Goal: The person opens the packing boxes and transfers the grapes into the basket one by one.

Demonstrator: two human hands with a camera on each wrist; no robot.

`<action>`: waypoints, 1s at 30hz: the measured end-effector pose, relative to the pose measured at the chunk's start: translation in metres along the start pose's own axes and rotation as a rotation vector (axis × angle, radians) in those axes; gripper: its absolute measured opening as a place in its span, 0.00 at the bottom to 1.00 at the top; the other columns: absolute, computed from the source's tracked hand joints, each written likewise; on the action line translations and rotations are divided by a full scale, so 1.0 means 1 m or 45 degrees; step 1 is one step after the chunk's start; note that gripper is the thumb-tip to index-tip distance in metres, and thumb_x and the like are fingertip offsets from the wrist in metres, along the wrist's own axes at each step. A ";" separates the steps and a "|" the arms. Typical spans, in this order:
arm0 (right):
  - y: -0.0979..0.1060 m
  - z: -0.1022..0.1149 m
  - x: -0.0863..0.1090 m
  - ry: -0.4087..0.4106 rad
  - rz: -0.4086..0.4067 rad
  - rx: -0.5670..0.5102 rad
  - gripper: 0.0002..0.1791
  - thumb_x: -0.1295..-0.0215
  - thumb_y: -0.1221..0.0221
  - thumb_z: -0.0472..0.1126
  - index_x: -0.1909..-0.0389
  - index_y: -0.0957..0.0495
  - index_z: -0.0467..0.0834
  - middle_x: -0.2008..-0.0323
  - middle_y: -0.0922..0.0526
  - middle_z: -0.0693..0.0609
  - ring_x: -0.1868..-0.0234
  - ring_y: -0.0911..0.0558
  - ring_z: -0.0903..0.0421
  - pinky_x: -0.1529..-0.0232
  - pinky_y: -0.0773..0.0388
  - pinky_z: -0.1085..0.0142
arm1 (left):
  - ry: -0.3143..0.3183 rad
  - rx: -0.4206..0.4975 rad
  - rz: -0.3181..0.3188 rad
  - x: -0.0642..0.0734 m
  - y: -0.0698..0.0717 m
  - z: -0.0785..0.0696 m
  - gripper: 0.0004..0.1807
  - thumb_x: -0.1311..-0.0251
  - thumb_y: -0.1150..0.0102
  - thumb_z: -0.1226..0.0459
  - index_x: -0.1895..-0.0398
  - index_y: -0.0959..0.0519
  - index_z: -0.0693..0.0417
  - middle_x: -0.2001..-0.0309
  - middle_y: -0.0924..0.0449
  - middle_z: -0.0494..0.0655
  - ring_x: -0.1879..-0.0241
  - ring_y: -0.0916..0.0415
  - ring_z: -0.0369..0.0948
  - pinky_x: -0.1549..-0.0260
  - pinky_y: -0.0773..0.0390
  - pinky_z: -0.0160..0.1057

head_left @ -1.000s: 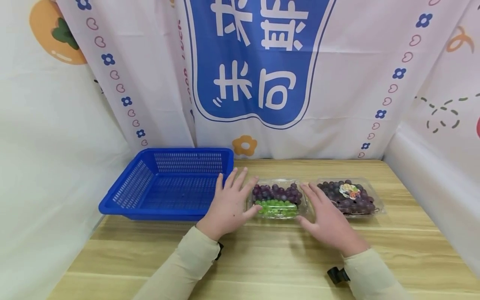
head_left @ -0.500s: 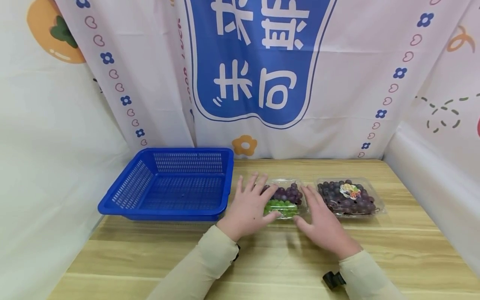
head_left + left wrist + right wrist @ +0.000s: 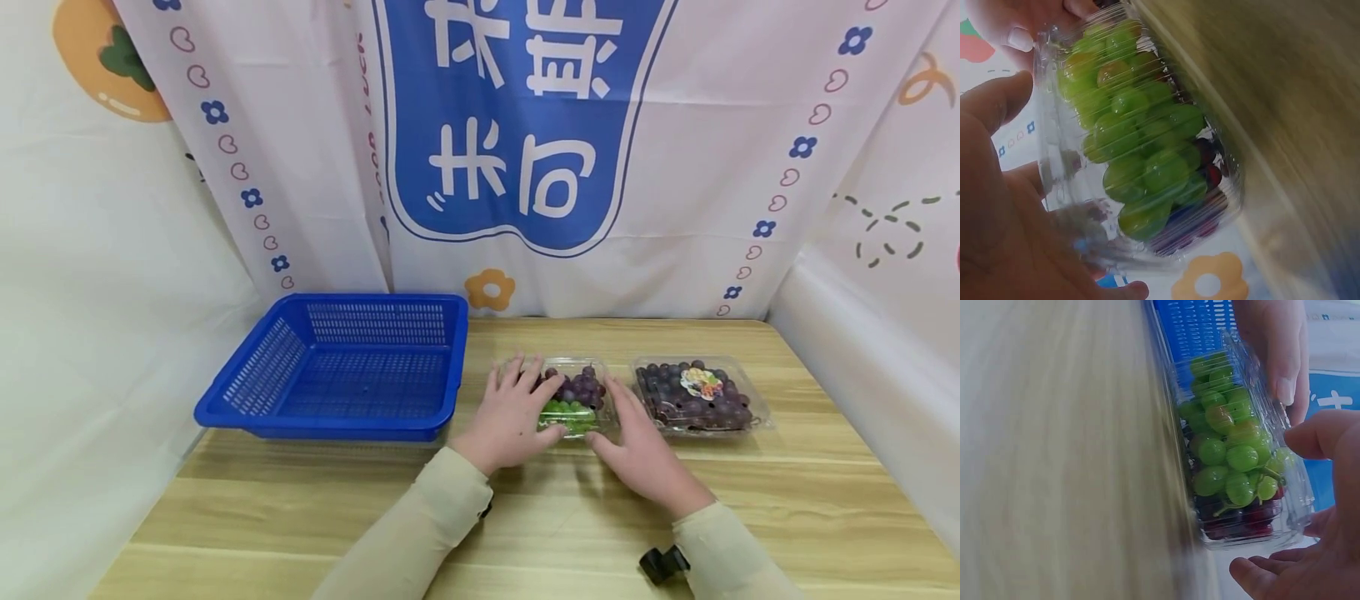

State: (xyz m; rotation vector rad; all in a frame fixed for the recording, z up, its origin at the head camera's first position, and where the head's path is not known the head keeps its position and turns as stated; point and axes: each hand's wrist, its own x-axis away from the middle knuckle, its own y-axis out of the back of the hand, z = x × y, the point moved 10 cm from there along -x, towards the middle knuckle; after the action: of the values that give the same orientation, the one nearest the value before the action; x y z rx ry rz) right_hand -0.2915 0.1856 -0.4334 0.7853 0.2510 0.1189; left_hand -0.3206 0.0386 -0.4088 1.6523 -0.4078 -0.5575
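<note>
A clear plastic clamshell box (image 3: pixel 606 425) lies on the table between both hands, with green grapes (image 3: pixel 567 415) at the near side and dark purple grapes (image 3: pixel 583 387) behind. My left hand (image 3: pixel 513 417) spreads over the box's left part, hiding some of the fruit. Along the right side, my right hand (image 3: pixel 641 450) has its fingers extended and its thumb by the near corner. In the left wrist view, the left thumb (image 3: pixel 1000 100) stands close to the lid edge. The right wrist view shows the right thumb (image 3: pixel 1316 434) at the lid edge, other fingers loosely bent below.
A blue perforated plastic basket (image 3: pixel 330 433) stands on the left of the wooden table (image 3: pixel 540 533). Right of my right hand lies another clear box of dark grapes (image 3: pixel 675 404) with a round fruit label (image 3: pixel 701 383). A printed cloth (image 3: pixel 697 167) hangs behind the table.
My left hand has moved right, away from the basket's edge and over the left part of the middle box. My right hand has shifted slightly left. Both boxes and the basket stay put.
</note>
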 end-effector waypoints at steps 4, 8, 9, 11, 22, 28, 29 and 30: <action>-0.003 -0.005 -0.001 -0.024 0.008 -0.090 0.53 0.33 0.35 0.47 0.17 0.61 0.53 0.22 0.50 0.38 0.28 0.39 0.33 0.38 0.38 0.30 | -0.013 0.013 0.013 -0.004 -0.005 -0.003 0.42 0.35 0.50 0.32 0.21 0.40 0.35 0.20 0.53 0.51 0.22 0.59 0.58 0.30 0.54 0.67; -0.007 -0.014 -0.002 -0.062 0.011 -0.171 0.52 0.32 0.36 0.49 0.17 0.59 0.51 0.21 0.52 0.39 0.27 0.42 0.33 0.38 0.39 0.30 | -0.007 0.007 0.028 -0.006 -0.008 -0.004 0.44 0.36 0.51 0.31 0.20 0.42 0.35 0.19 0.54 0.51 0.22 0.60 0.58 0.30 0.54 0.67; -0.008 -0.016 -0.003 -0.068 0.012 -0.194 0.51 0.32 0.36 0.50 0.17 0.59 0.51 0.21 0.53 0.40 0.26 0.43 0.34 0.37 0.40 0.29 | -0.003 0.001 0.032 -0.006 -0.009 -0.004 0.44 0.36 0.51 0.30 0.20 0.42 0.35 0.19 0.53 0.51 0.22 0.60 0.58 0.29 0.54 0.66; -0.011 -0.019 -0.003 -0.076 0.012 -0.249 0.51 0.31 0.37 0.50 0.18 0.59 0.52 0.21 0.54 0.41 0.25 0.46 0.34 0.36 0.41 0.30 | 0.006 -0.014 0.041 -0.006 -0.010 -0.003 0.45 0.36 0.51 0.30 0.20 0.42 0.34 0.20 0.52 0.51 0.22 0.60 0.58 0.29 0.53 0.66; -0.015 -0.029 -0.004 -0.097 -0.053 -0.383 0.52 0.32 0.35 0.50 0.18 0.59 0.56 0.20 0.53 0.46 0.23 0.49 0.36 0.31 0.47 0.33 | 0.034 -0.067 0.071 -0.008 -0.012 -0.006 0.42 0.34 0.54 0.31 0.20 0.43 0.33 0.20 0.51 0.50 0.22 0.60 0.58 0.31 0.50 0.67; -0.016 -0.032 -0.003 -0.122 -0.046 -0.405 0.53 0.32 0.35 0.53 0.18 0.60 0.58 0.20 0.54 0.47 0.22 0.51 0.36 0.31 0.50 0.32 | 0.035 -0.060 0.081 -0.008 -0.012 -0.008 0.41 0.32 0.55 0.32 0.20 0.42 0.34 0.20 0.50 0.49 0.22 0.59 0.58 0.31 0.49 0.67; -0.017 -0.033 -0.003 -0.126 -0.044 -0.405 0.53 0.32 0.34 0.54 0.18 0.60 0.58 0.20 0.54 0.47 0.22 0.52 0.37 0.31 0.50 0.31 | 0.038 -0.059 0.082 -0.008 -0.012 -0.008 0.40 0.32 0.55 0.32 0.20 0.42 0.34 0.20 0.49 0.49 0.22 0.59 0.58 0.31 0.49 0.67; -0.017 -0.033 -0.002 -0.128 -0.043 -0.402 0.53 0.33 0.34 0.54 0.18 0.60 0.58 0.20 0.54 0.47 0.22 0.52 0.37 0.32 0.50 0.31 | 0.042 -0.055 0.084 -0.007 -0.013 -0.007 0.40 0.32 0.55 0.32 0.20 0.41 0.33 0.20 0.49 0.48 0.22 0.59 0.57 0.31 0.49 0.67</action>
State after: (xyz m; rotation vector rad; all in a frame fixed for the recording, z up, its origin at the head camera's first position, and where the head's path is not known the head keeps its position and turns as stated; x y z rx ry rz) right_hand -0.3024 0.1956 -0.4672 0.4711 0.1454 0.0839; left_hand -0.3228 0.0505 -0.4197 1.5991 -0.4216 -0.4860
